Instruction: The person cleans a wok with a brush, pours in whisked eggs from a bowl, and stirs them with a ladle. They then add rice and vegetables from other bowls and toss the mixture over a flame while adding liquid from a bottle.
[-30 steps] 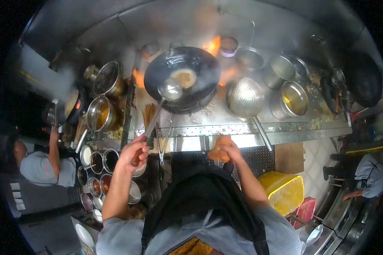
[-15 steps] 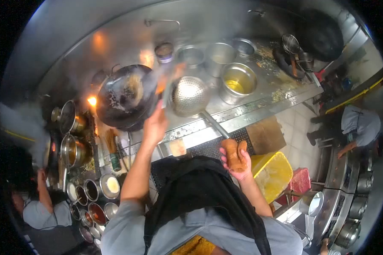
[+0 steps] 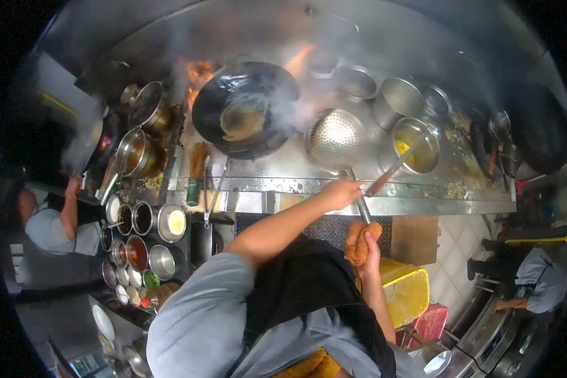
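My left hand [image 3: 343, 192] reaches across to the strainer's handle, beside the wooden handle of a ladle [image 3: 398, 169]; its fingers are too unclear to tell their grip. The ladle leans in a steel pot [image 3: 417, 143] of yellow liquid. My right hand [image 3: 372, 252] is closed on an orange-brown cloth [image 3: 357, 242] at the lower end of that handle. The round perforated strainer [image 3: 336, 137] lies above, over the steel counter. To its left, a black wok [image 3: 246, 110] holds a little brownish liquid and gives off smoke, with flames behind it.
Steel pots [image 3: 356, 83] stand along the back. A bamboo brush [image 3: 197, 170] and tongs [image 3: 213, 195] are left of centre, near several sauce bowls [image 3: 137, 252]. A yellow bin [image 3: 406, 293] is below right. A co-worker [image 3: 66, 217] stands at left, another [image 3: 542, 280] at right.
My left hand has left the wok's edge and moved right to the strainer's handle. A ladle now leans in the yellow-liquid pot. My right hand has closed round the cloth. The view has shifted left.
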A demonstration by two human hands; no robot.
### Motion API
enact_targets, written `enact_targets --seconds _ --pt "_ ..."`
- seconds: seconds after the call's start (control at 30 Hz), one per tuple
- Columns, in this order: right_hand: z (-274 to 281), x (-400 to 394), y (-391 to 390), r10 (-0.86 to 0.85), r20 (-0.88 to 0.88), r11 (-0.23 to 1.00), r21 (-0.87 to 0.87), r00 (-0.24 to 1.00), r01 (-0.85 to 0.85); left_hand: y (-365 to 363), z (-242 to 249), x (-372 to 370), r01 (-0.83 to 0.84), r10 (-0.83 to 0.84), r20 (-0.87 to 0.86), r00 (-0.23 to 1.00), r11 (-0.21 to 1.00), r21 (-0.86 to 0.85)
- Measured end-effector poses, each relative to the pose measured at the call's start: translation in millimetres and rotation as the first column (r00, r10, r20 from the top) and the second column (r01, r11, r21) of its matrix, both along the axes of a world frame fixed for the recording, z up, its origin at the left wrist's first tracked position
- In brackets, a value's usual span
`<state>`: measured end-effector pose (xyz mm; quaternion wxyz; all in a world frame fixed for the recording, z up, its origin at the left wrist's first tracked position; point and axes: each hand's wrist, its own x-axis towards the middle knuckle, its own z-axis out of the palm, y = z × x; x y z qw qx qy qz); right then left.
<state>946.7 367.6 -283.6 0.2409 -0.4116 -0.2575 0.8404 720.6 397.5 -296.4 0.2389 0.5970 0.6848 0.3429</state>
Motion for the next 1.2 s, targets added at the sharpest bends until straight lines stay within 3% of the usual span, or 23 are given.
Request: enact_targets --seconds 0.03,0.07,0.1,0.17,0.2,0.23,0.27,0.3,0.33,0.4,0.43,0.57,0.6,0.67,0.73,0.8,0.87,0.93,1.0,1.03,1.07,1.17,1.2 --pt "0 -17 1 0.035 0.009 0.999 -0.007 0.999 -0.035 -32 -14 -25 -0.063 0.04 0.165 0.985 0.989 0.137" --pt "1 -37 0 0.068 0.018 0.998 -0.016 0.998 -0.068 -67 -38 -53 -0.241 0.203 0.285 0.937 0.965 0.106" --pt "8 -61 -1 0.105 0.046 0.994 -0.003 0.993 -0.105 -109 -53 -94 -0.286 0.291 0.254 0.922 0.957 -0.058" --pt "11 -118 -8 0.146 0.12 0.989 -0.011 0.982 -0.146 -196 -67 -179 -0.516 0.509 -0.18 0.842 0.856 0.009" --pt "3 -148 -8 0.23 0.025 0.973 -0.027 0.973 -0.23 -224 -29 -203 -0.707 0.621 -0.345 0.704 0.659 -0.256" --pt "-19 -178 -9 0.297 -0.03 0.952 -0.068 0.954 -0.299 -263 -58 -250 -0.801 0.675 -0.432 0.598 0.529 -0.28" --pt "-27 -212 -15 0.317 -0.058 0.949 0.012 0.947 -0.316 -289 -66 -283 -0.807 0.536 -0.611 0.583 0.467 -0.361" --pt "-35 -247 -18 0.37 -0.053 0.924 -0.082 0.927 -0.373 -328 -128 -330 -0.81 0.421 -0.699 0.578 0.401 -0.428" --pt "-27 -280 -27 0.36 -0.008 0.93 -0.072 0.933 -0.36 -340 -140 -340 -0.805 0.418 -0.696 0.584 0.405 -0.433" --pt "-16 -337 -33 0.462 0.03 0.884 -0.1 0.887 -0.457 -359 -152 -356 -0.773 0.537 -0.581 0.612 0.254 -0.581" --pt "-10 -359 -35 0.522 0.04 0.849 -0.119 0.852 -0.514 -345 -105 -334 -0.744 0.581 -0.529 0.618 0.213 -0.634" --pt "-29 -435 -55 0.351 0.095 0.919 -0.225 0.932 -0.323 -365 -118 -334 -0.74 0.614 -0.454 0.645 0.356 -0.57" --pt "-49 -450 -58 0.239 -0.002 0.937 -0.26 0.971 -0.232 -374 -121 -332 -0.734 0.605 -0.454 0.654 0.362 -0.575" --pt "-60 -458 -64 0.1 -0.097 0.944 -0.304 0.99 -0.125 -386 -123 -328 -0.814 0.811 -0.17 0.559 0.499 -0.297" --pt "-59 -455 -70 -0.011 -0.084 0.967 -0.254 0.996 -0.011 -377 -46 -302 -0.844 0.867 -0.052 0.495 0.466 -0.265" --pt "-47 -436 -74 -0.017 -0.115 0.97 -0.242 0.993 -0.012 -376 10 -294 -0.899 0.902 0.032 0.431 0.432 -0.068" --pt "-19 -407 -89 -0.002 -0.128 0.972 -0.233 0.992 -0.028 -391 52 -317 -0.743 0.766 -0.133 0.629 0.643 0.188" --pt "31 -381 -106 -0.016 -0.101 0.944 -0.33 0.995 -0.018 -367 162 -313 -0.697 0.693 -0.078 0.717 0.714 -0.066" --pt "56 -368 -114 -0.03 -0.081 0.948 -0.317 0.996 0.003 -346 215 -321 -0.608 0.542 -0.42 0.728 0.793 -0.032" --pt "59 -365 -117 -0.051 -0.158 0.908 -0.418 0.986 -0.02 -333 233 -330 -0.498 0.42 -0.531 0.736 0.867 -0.003" --pt "64 -363 -119 -0.082 -0.233 0.858 -0.511 0.969 -0.05 -319 250 -337 -0.372 0.292 -0.636 0.714 0.928 0.007" --pt "85 -355 -121 -0.155 -0.219 0.805 -0.594 0.963 -0.005 -255 310 -321 -0.462 -0.09 -0.859 0.504 0.813 -0.355" --pt "98 -350 -121 -0.174 -0.222 0.799 -0.602 0.959 0.006 -238 320 -315 -0.4 -0.149 -0.874 0.462 0.845 -0.355"
